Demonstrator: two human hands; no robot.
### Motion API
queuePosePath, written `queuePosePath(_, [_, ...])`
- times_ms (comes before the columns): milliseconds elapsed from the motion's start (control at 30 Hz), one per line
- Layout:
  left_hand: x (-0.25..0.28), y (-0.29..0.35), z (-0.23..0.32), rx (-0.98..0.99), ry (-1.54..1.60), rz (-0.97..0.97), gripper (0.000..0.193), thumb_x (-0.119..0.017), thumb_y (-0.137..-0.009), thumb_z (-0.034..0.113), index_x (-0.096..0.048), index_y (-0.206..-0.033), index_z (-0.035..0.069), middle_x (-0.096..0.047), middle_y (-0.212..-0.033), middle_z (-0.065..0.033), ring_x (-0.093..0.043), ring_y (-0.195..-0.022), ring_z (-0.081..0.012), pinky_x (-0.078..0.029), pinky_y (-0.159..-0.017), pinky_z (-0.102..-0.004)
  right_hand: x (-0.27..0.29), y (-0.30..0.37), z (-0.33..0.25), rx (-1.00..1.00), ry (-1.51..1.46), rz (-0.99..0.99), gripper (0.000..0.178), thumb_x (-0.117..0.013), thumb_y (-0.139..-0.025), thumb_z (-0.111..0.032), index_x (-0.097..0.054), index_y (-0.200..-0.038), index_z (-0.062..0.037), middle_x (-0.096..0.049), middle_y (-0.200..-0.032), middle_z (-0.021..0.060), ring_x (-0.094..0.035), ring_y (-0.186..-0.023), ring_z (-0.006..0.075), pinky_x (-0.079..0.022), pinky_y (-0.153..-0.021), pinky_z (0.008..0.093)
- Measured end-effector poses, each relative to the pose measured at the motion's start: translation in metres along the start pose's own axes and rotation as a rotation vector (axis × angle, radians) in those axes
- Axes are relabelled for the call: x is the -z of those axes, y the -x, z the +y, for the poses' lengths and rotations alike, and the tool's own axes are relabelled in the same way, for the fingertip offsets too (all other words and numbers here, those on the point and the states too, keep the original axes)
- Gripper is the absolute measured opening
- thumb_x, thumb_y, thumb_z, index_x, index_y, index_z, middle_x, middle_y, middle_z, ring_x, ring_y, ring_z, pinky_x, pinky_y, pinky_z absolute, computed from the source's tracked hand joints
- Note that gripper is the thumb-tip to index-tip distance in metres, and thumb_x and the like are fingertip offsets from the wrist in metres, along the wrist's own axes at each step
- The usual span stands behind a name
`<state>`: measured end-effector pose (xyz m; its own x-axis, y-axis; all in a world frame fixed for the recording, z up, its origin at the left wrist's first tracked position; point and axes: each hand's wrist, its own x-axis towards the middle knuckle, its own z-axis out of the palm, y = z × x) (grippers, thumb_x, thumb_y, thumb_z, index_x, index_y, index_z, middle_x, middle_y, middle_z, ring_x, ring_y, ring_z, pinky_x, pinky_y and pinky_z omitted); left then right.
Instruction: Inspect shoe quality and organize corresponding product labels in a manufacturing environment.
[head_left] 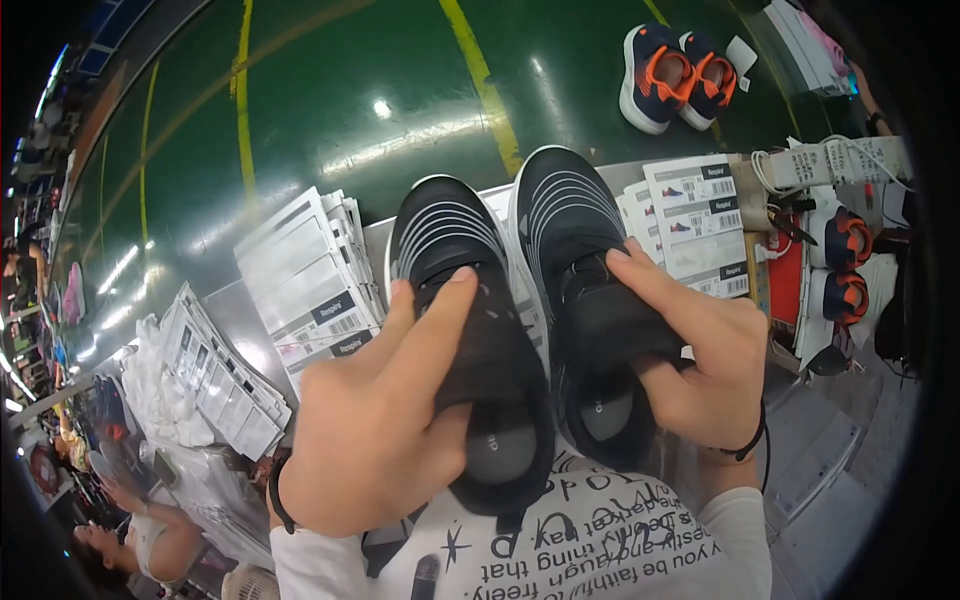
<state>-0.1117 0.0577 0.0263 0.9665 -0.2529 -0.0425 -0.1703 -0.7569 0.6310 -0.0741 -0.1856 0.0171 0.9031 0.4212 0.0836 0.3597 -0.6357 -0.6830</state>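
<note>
A pair of black sneakers with thin white curved stripes over the toes is in front of me, side by side, toes pointing away. My left hand (375, 410) grips the left sneaker (447, 228), two fingers on the top of its upper and the thumb at its opening. The right sneaker (568, 203) is in my right hand (705, 350), a finger resting on its upper and other fingers at the collar. Grey insoles show inside both openings. The soles are mostly hidden, so I cannot tell whether they touch the metal ledge beneath.
Stacks of printed label sheets (290, 265) lie left of the shoes, with more sheets (700, 215) on the right. Beyond stretches a green surface (340, 90) with yellow lines, bearing navy-and-orange sneakers (655, 80). Clear plastic bags (165, 390) and another person (150, 535) are at left.
</note>
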Motion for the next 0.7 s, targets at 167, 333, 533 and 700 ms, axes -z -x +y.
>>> queuePosePath(167, [0.02,0.032,-0.004,0.292,0.569,0.469,0.051,-0.066,-0.068,-0.003,-0.067,-0.119,-0.001,-0.073,-0.104,-0.0146,-0.073,-0.082,-0.0205,-0.055,-0.085,-0.0302,-0.008,-0.011,-0.001,-0.09,-0.661,0.154,0.059,-0.064,-0.07,0.011,-0.06,-0.128,0.0029,-0.066,-0.124,0.0162,-0.064,-0.11,0.0179,-0.049,-0.094,0.0278])
queuePosePath(333, [-0.025,-0.038,0.004,0.332,0.934,0.499,0.046,-0.063,-0.071,-0.004,-0.067,-0.116,-0.002,-0.073,-0.102,-0.0132,-0.071,-0.08,-0.0193,-0.055,-0.082,-0.0295,-0.06,0.011,0.06,-0.142,-1.044,-0.028,0.046,-0.048,-0.097,-0.003,-0.041,-0.142,0.0012,-0.054,-0.137,0.0132,-0.055,-0.121,0.0195,-0.044,-0.104,0.0323])
queuePosePath(533, [-0.028,-0.014,-0.005,0.486,1.353,0.587,0.04,-0.06,-0.074,-0.004,-0.068,-0.113,-0.002,-0.072,-0.098,-0.0116,-0.07,-0.078,-0.0178,-0.055,-0.079,-0.0286,-0.067,0.009,0.072,-0.155,-0.929,-0.14,0.045,-0.048,-0.097,-0.004,-0.041,-0.142,0.0019,-0.053,-0.138,0.0127,-0.055,-0.121,0.0208,-0.044,-0.105,0.0324])
queuePosePath(700, [-0.019,-0.019,-0.049,0.528,1.71,0.643,0.036,-0.058,-0.077,-0.005,-0.069,-0.111,-0.003,-0.072,-0.095,-0.0102,-0.069,-0.076,-0.0166,-0.055,-0.076,-0.0278,-0.088,-0.016,0.085,-0.135,-0.824,-0.195,0.045,-0.048,-0.098,-0.005,-0.04,-0.141,0.0025,-0.053,-0.138,0.0123,-0.054,-0.122,0.0218,-0.044,-0.105,0.0325])
